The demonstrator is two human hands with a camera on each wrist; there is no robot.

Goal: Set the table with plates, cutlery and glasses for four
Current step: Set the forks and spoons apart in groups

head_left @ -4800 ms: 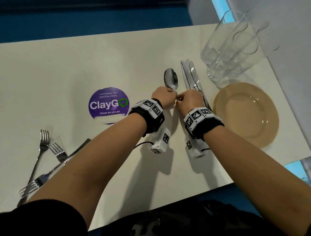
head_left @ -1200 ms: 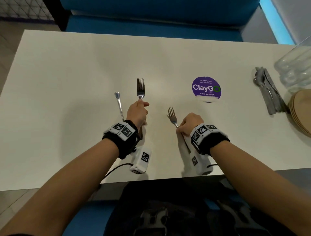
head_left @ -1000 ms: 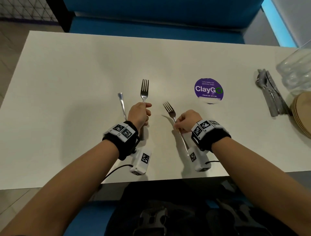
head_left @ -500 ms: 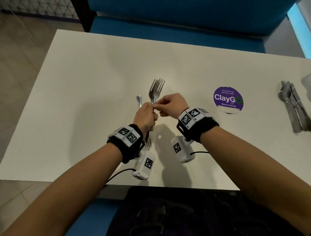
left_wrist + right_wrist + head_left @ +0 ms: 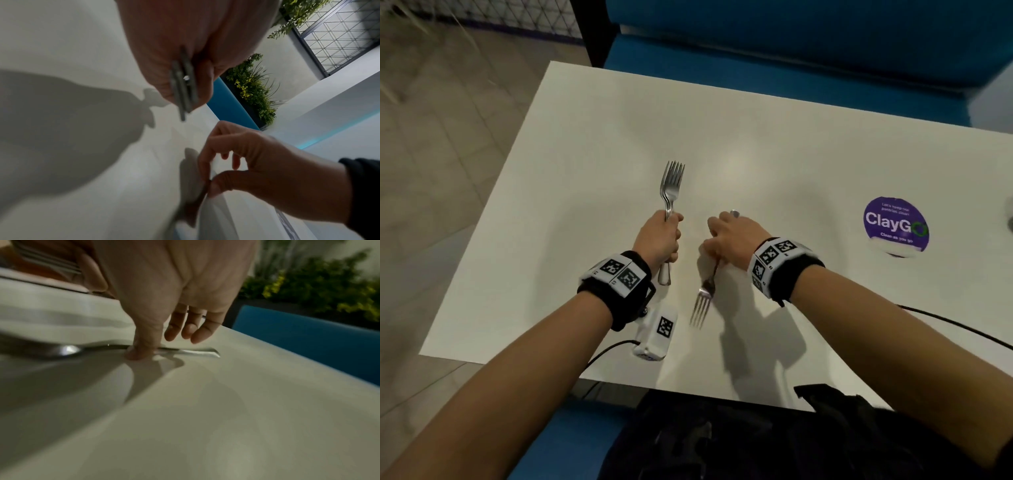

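My left hand (image 5: 669, 236) grips a stack of forks (image 5: 672, 185) by the handles, tines pointing away from me over the white table (image 5: 599, 137). In the left wrist view the handle ends (image 5: 183, 87) stick out under the palm. My right hand (image 5: 717, 246) pinches a single fork (image 5: 702, 303) between thumb and forefinger, tines pointing toward me. The right wrist view shows that fork (image 5: 193, 352) lying flat, low at the table surface, with the thumb (image 5: 141, 352) on its handle; I cannot tell if it touches the table.
A purple ClayGo sticker (image 5: 896, 224) is on the table to the right. The table's left edge borders tiled floor (image 5: 448, 137). A blue bench (image 5: 791, 51) runs along the far side. A black cable (image 5: 962, 330) trails from my right wrist.
The hands were together at the fork stack half a second ago. The right hand has since moved right and nearer to me with one fork, tines toward me. The left hand keeps the stack.
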